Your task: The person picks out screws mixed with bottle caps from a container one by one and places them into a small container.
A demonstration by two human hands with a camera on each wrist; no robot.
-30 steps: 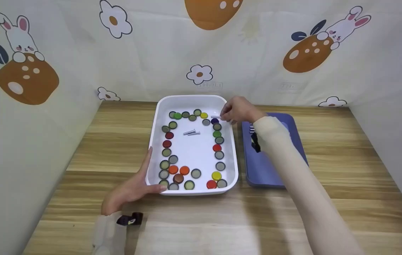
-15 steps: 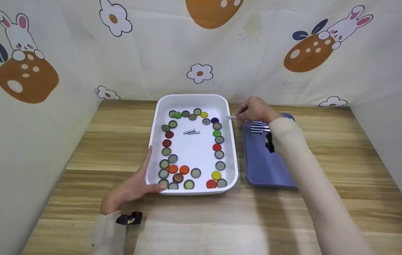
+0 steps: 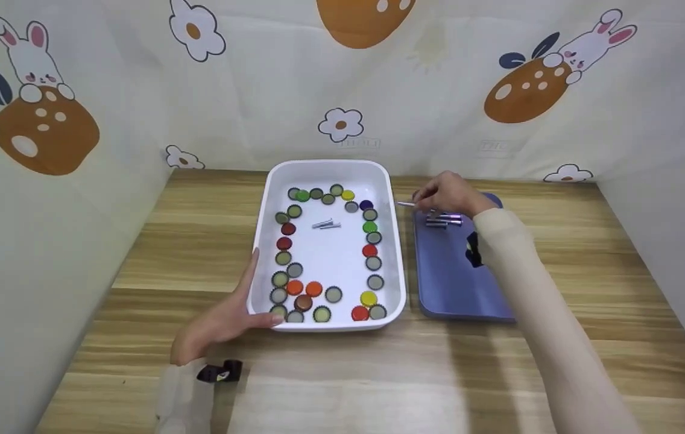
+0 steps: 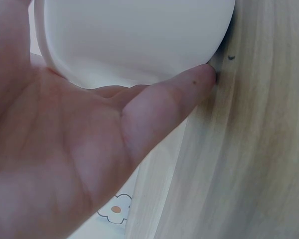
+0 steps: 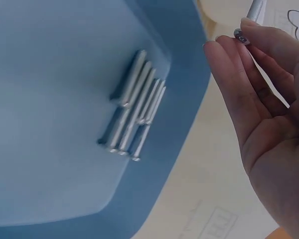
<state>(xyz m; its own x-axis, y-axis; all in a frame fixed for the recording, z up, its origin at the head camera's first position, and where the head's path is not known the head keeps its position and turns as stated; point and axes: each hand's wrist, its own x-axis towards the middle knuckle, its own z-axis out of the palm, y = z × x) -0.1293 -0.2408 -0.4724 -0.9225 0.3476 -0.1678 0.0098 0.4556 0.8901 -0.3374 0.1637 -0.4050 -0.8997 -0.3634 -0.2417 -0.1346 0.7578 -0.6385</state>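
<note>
My right hand pinches a silver screw between thumb and fingertips, over the back left edge of the blue tray. In the right wrist view the screw's cross-recessed head shows at the fingertips. Several more screws lie side by side in the blue tray below. My left hand rests at the front left corner of the white tray, thumb over the front rim, fingers straight along the left wall. Two screws lie inside the white tray, ringed by bottle caps.
Red, green, yellow, orange and grey caps, such as an orange cap, line the white tray's inner edges. Both trays stand close together on a wooden table. A printed cloth hangs behind the table and at its sides.
My right hand, with the screw, has moved right from over the white tray's back right corner to the blue tray's back left edge. The left hand has stayed in place.
</note>
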